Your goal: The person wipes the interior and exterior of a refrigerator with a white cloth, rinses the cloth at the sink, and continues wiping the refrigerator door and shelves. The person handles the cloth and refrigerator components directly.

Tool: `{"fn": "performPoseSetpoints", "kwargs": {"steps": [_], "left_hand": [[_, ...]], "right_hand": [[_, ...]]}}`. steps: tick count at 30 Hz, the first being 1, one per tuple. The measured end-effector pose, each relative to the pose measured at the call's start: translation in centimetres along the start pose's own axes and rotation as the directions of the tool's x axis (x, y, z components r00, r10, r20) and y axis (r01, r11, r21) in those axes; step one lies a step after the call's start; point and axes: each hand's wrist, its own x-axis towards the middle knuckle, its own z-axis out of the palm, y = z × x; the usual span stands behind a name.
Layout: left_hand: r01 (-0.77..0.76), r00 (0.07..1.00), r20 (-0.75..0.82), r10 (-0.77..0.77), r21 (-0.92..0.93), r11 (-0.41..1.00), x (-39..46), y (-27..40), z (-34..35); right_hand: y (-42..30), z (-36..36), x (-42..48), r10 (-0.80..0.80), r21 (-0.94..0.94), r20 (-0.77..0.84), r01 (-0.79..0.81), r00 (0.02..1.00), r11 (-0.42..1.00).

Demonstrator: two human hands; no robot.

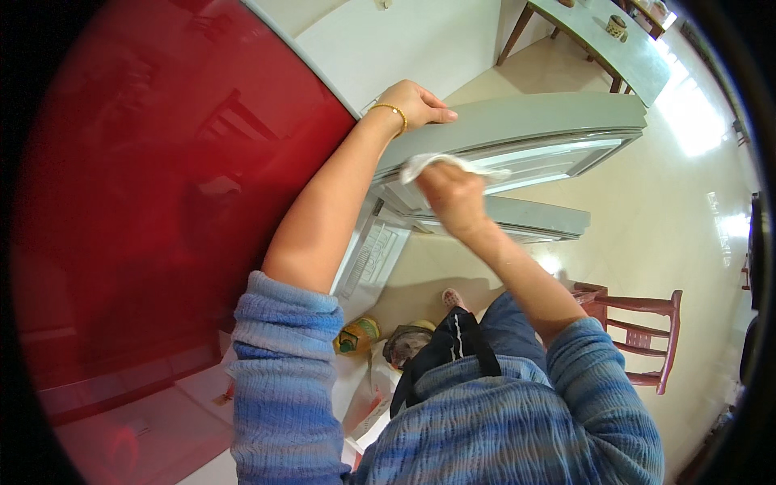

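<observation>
My left hand (pixel 412 108), with a gold bracelet at the wrist, grips the top edge of an open grey refrigerator door (pixel 521 118). My right hand (pixel 451 194) holds a white cloth (pixel 442 162) bunched in its fingers, at the inner side of that door close to its hinge end. The hand is slightly blurred, and whether the cloth touches the door's seal (pixel 539 138) I cannot tell. Below it, a second grey door (pixel 536 215) also stands open. A pale ribbed compartment interior (pixel 373 260) shows beneath my left forearm.
A glossy red refrigerator panel (pixel 182 151) fills the left side. By my feet stand a bottle of yellow liquid (pixel 361 333) and plastic bags (pixel 409 345). A reddish wooden chair (pixel 642 333) is at the right. A table (pixel 612 45) bearing a patterned container (pixel 616 25) stands at upper right.
</observation>
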Motion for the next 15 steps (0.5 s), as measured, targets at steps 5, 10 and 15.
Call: {"fn": "performPoseSetpoints", "kwargs": {"steps": [5,10,15], "left_hand": [[-0.005,1.0,0.023,0.004,0.025,1.0,0.3,0.0,-0.2],[-0.067,0.997,0.028,0.068,-0.022,0.998,-0.1,-0.3,-0.4],[-0.014,1.0,0.004,0.015,-0.046,0.999,-0.4,0.4,0.4]], "right_hand": [[-3.5,4.1,1.1,-0.054,-0.043,0.204,0.064,0.978,0.997],[-2.2,0.6,2.6,-0.075,-0.131,0.483,0.156,0.873,0.979],[4.3,-7.3,1.4,-0.054,-0.246,0.266,0.122,0.962,0.962]]}}
